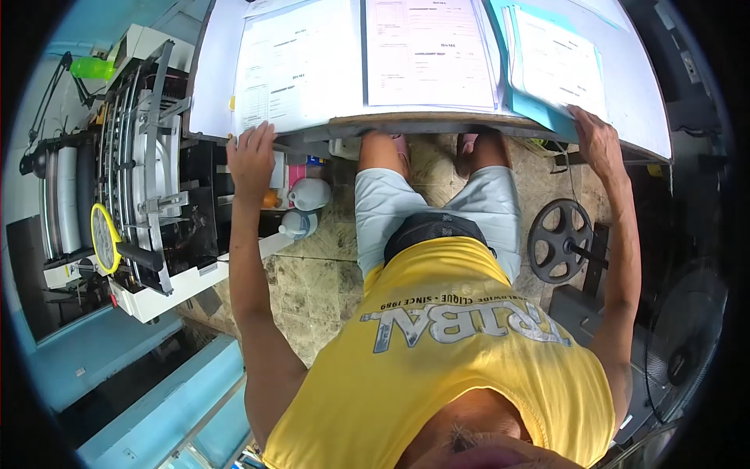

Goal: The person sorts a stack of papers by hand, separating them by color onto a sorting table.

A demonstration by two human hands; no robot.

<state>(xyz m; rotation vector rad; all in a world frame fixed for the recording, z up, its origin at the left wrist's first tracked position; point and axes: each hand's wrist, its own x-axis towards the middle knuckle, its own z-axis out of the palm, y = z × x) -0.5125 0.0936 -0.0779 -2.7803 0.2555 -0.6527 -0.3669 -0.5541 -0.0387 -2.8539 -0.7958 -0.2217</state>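
Note:
Along the table's near edge, my left hand (252,160) rests with its fingertips on the lower edge of the white printed forms (301,70). Its fingers lie slightly apart, with nothing gripped. At the right, my right hand (598,144) touches the lower corner of the right-hand stack of white forms (558,66), its fingers bent around the corner. Blue-green sheets (539,112) lie beneath that stack. Between the hands, a stack of pinkish forms (430,59) lies flat on the table.
The table (644,94) has a worn front edge. A machine with metal rollers (129,156) stands at the left, with a yellow-rimmed racket (101,238) against it. Plastic jugs (308,194) stand below the table. A black handwheel (560,241) and a fan (680,363) are at the right.

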